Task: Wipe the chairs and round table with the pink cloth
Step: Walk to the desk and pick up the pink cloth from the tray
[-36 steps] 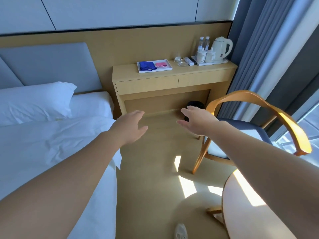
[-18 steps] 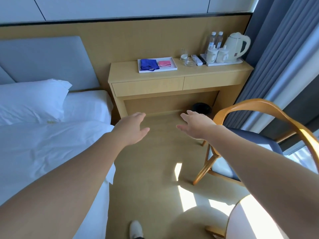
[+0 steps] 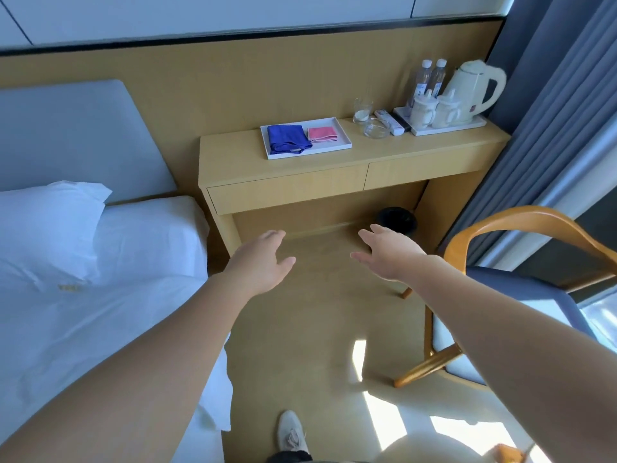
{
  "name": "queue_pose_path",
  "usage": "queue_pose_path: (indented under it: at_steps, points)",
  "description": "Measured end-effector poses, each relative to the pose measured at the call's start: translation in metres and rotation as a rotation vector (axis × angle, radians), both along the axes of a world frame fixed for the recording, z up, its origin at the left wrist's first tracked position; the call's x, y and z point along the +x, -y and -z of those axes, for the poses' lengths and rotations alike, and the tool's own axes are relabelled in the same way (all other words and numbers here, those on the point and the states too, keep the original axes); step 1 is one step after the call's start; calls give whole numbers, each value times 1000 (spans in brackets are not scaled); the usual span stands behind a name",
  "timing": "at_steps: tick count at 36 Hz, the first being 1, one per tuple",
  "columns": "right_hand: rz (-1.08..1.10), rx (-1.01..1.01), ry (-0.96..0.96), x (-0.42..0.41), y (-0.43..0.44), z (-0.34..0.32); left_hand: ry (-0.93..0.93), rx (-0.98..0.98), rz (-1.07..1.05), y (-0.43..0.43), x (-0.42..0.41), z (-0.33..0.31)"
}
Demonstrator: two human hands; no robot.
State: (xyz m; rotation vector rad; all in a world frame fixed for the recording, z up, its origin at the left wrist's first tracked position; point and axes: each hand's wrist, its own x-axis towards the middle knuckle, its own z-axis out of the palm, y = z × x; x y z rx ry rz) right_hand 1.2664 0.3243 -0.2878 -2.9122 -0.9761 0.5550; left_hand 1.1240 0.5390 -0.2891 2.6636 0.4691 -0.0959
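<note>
left hand (image 3: pixel 263 262) and right hand (image 3: pixel 390 253) reach forward at mid frame, fingers relaxed, holding nothing. beyond them, upper middle, a white tray (image 3: pixel 342 146) on the wooden surface (image 3: pixel 434 147) holds the folded pink cloth (image 3: pixel 322 134) beside a blue cloth (image 3: pixel 287 138). it looks light, soft and limp; pinching its folded edge should lift it.

View: one wide-angle camera, worn on the person's head.
Facing: forward and down, toward the light wooden wall desk (image 3: pixel 360 162).
Nearness: beige floor (image 3: pixel 317 329) lies directly below; desk stands farther off.
</note>
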Motion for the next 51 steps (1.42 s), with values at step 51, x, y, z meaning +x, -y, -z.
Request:
queue_pose_path:
  at_steps: [51]
  points:
    - [-153, -44, -3, 417, -201, 39, -19, 83, 21, -187, 415, 25]
